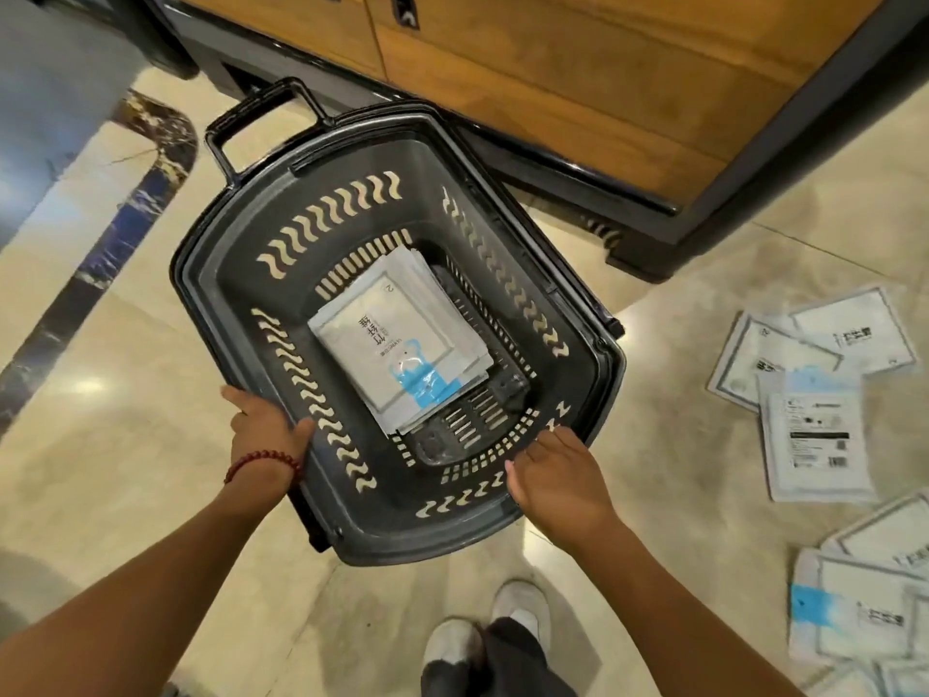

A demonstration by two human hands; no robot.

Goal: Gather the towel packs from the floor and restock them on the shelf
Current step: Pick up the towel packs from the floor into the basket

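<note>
Pale stone floor (125, 495) fills most of the view, with a wooden cabinet (553, 67) running along the top. A big dark plastic basket (241, 274) is in the middle. Loads of loose packs (814, 389) are scattered on the floor well off to the right, some overlapping, so there's plenty left to gather. Only a small stack of towel packs (397, 344) lies flat in the basket's bottom. The left hand (266, 430) grips the near-left rim, thumb inside. The right hand (558, 475) has its fingers curled over the near-right rim. I'd guess gathering is partway, with no shelf restocking yet.
</note>
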